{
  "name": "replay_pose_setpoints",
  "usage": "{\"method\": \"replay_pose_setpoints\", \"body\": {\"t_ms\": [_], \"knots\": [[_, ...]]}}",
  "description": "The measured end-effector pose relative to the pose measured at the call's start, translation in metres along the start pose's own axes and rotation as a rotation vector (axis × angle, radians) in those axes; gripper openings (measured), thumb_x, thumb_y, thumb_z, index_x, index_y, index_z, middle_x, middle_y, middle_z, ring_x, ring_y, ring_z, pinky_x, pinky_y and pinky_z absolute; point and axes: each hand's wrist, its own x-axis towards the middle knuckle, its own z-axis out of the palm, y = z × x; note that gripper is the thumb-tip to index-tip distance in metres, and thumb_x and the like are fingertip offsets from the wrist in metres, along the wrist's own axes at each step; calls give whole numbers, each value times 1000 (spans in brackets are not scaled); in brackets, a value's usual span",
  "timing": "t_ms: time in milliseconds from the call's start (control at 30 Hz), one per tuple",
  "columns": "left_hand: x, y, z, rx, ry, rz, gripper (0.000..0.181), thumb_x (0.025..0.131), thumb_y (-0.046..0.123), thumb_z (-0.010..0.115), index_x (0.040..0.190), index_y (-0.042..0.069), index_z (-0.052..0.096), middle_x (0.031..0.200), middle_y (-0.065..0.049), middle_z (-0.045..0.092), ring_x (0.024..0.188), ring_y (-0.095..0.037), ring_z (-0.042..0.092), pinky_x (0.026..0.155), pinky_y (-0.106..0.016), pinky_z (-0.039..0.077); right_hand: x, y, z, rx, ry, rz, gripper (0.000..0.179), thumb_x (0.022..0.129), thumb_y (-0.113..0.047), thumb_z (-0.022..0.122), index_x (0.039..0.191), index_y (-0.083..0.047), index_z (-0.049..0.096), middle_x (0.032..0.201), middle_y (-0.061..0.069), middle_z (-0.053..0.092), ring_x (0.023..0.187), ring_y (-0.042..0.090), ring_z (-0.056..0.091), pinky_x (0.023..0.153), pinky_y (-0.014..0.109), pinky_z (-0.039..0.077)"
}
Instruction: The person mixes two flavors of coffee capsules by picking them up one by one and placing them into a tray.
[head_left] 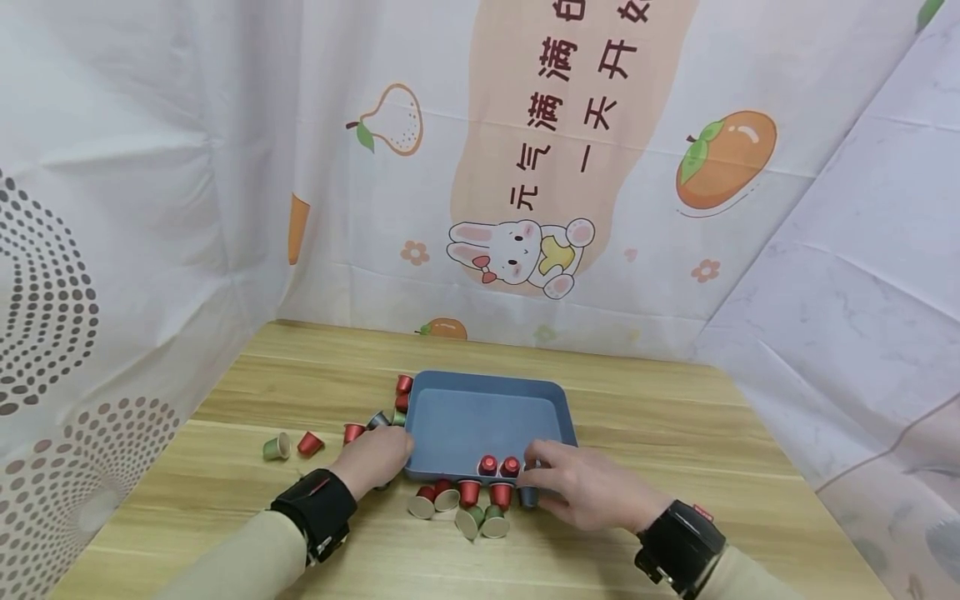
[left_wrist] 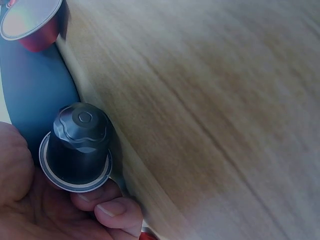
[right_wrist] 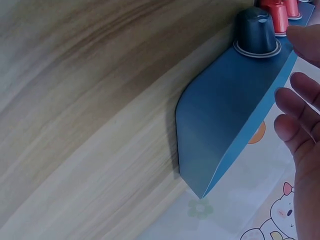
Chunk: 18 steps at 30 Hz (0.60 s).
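Observation:
A blue-grey tray [head_left: 491, 383] lies on the wooden table with coffee capsules around it. My left hand [head_left: 375, 457] is at its left side. In the left wrist view the curled fingers [left_wrist: 117, 210] and thumb sit around the rim of a dark coffee capsule [left_wrist: 80, 142], beside the tray wall. My right hand [head_left: 577, 487] reaches over the tray's front right corner, fingers apart. Near its thumb, another dark coffee capsule [right_wrist: 257, 32] rests by the tray's outer wall. Red capsules [head_left: 489, 465] lie inside the tray's front edge.
Along the front wall are red capsules [head_left: 469, 493], with green capsules [head_left: 470, 521] nearer me. More red capsules [head_left: 404, 383] line the left wall. Farther left lie a green capsule [head_left: 276, 447] and a red capsule [head_left: 310, 443]. A printed curtain [head_left: 412, 192] hangs behind the table.

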Motion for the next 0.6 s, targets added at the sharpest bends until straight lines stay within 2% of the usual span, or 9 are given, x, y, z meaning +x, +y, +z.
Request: {"method": "replay_pose_setpoints", "body": {"t_ms": [367, 600], "knots": [[-1, 0, 0, 15, 11, 19, 24, 100, 1, 57, 77, 9, 57, 71, -3, 50, 65, -16, 43, 62, -32, 36, 1, -4, 2, 13, 15, -52, 30, 82, -11, 83, 110, -20, 75, 103, -9, 54, 85, 2, 49, 75, 13, 46], [-1, -1, 1, 78, 31, 48, 23, 99, 0, 57, 78, 9, 59, 74, -4, 54, 66, -15, 45, 62, -31, 41, -1, -7, 4, -4, -3, -62, 27, 84, -11, 81, 109, -20, 77, 102, -10, 58, 85, 0, 54, 78, 13, 49]]}}
